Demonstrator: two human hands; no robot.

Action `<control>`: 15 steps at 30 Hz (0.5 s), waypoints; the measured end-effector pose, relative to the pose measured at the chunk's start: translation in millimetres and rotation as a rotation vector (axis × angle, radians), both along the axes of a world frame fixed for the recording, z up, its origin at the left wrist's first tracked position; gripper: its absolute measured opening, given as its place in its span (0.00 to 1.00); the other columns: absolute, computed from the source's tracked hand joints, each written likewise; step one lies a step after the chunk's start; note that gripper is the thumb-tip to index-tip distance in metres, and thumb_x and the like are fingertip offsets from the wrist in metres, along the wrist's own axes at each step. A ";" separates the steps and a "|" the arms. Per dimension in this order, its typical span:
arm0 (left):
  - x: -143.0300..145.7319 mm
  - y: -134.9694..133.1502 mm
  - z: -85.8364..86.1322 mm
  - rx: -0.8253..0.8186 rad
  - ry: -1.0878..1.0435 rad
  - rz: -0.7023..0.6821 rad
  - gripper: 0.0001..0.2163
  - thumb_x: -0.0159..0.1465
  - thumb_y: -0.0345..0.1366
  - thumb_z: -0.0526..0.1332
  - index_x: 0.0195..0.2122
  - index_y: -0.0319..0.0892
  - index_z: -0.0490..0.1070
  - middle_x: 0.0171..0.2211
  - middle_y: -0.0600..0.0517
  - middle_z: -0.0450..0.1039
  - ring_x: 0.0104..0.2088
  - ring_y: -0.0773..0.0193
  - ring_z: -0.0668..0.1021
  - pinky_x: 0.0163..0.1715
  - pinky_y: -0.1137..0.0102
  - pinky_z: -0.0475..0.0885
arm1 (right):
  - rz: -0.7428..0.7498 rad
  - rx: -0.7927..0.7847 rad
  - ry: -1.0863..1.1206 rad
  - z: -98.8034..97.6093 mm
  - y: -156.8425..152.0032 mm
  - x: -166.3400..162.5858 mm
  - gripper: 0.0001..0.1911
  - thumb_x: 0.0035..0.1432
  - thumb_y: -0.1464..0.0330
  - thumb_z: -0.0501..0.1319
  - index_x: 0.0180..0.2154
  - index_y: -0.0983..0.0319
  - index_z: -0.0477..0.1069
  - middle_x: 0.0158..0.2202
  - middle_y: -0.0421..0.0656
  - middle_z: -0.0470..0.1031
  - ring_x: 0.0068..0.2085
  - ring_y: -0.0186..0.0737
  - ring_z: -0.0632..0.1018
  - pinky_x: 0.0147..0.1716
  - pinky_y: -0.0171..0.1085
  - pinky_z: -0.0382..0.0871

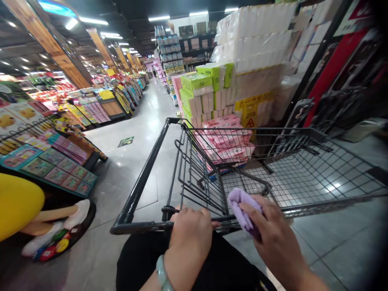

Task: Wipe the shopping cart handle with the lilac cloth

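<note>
A black wire shopping cart (303,169) stands right in front of me, its basket stretching off to the right. My left hand (192,228) is closed around the cart's near top rail, close to the corner of the handle bar (145,173). In my right hand (273,230) I grip a folded light purple cloth (242,206), fingers and thumb pressed on it. The cloth is just above the near rail, over the basket's edge; whether it touches the rail I cannot tell. No goods show inside the basket.
Behind the cart rise stacked green tissue packs (197,85), pink packs (226,135) and white wrapped rolls (254,36). To the left are a yellow figure (18,206) on a round base and a display rack (57,169). A tiled aisle (151,101) runs away ahead.
</note>
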State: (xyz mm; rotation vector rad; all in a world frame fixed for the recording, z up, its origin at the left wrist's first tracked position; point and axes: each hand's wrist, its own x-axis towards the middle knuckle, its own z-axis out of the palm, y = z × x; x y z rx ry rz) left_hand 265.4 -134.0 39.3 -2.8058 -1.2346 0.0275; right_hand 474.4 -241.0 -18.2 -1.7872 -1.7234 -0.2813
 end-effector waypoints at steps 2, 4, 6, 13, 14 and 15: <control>-4.0 2.6 6.4 -0.009 -0.006 -0.008 0.12 0.69 0.38 0.59 0.30 0.39 0.75 0.27 0.46 0.77 0.29 0.54 0.79 0.33 0.59 0.72 | 0.025 0.000 0.002 0.1 1.5 -2.6 0.28 0.57 0.78 0.55 0.58 0.54 0.69 0.58 0.50 0.68 0.58 0.53 0.71 0.57 0.54 0.70; -7.5 5.0 11.6 0.006 -0.006 -0.021 0.13 0.69 0.37 0.58 0.29 0.38 0.74 0.25 0.46 0.76 0.27 0.55 0.78 0.32 0.60 0.70 | 0.006 -0.007 0.002 -1.4 0.1 4.4 0.28 0.57 0.78 0.55 0.58 0.54 0.69 0.58 0.50 0.68 0.57 0.52 0.72 0.57 0.53 0.70; -9.9 7.4 13.6 0.039 0.003 -0.037 0.13 0.69 0.37 0.58 0.28 0.38 0.74 0.24 0.46 0.75 0.26 0.55 0.77 0.31 0.61 0.70 | -0.059 -0.008 -0.004 -3.5 -2.5 15.4 0.27 0.58 0.77 0.54 0.57 0.56 0.69 0.57 0.51 0.69 0.56 0.53 0.72 0.55 0.54 0.71; -17.0 8.3 9.2 0.058 -0.004 -0.019 0.14 0.69 0.38 0.57 0.28 0.39 0.74 0.23 0.47 0.74 0.26 0.56 0.77 0.32 0.61 0.70 | -0.086 -0.043 -0.046 -0.7 0.6 12.8 0.26 0.54 0.76 0.56 0.55 0.56 0.71 0.53 0.51 0.71 0.53 0.55 0.74 0.50 0.53 0.74; -19.1 7.0 9.3 0.055 -0.012 -0.011 0.14 0.69 0.38 0.57 0.28 0.39 0.74 0.24 0.47 0.74 0.27 0.56 0.77 0.32 0.61 0.70 | -0.074 -0.065 -0.055 0.1 1.2 10.4 0.26 0.54 0.76 0.56 0.54 0.55 0.71 0.53 0.50 0.71 0.52 0.54 0.74 0.48 0.52 0.75; -21.3 5.4 9.7 0.052 -0.018 -0.005 0.14 0.70 0.38 0.57 0.28 0.39 0.74 0.24 0.46 0.74 0.27 0.57 0.76 0.32 0.61 0.71 | -0.064 -0.087 -0.063 0.7 1.4 9.1 0.27 0.53 0.76 0.56 0.54 0.54 0.71 0.53 0.49 0.71 0.51 0.54 0.75 0.47 0.52 0.75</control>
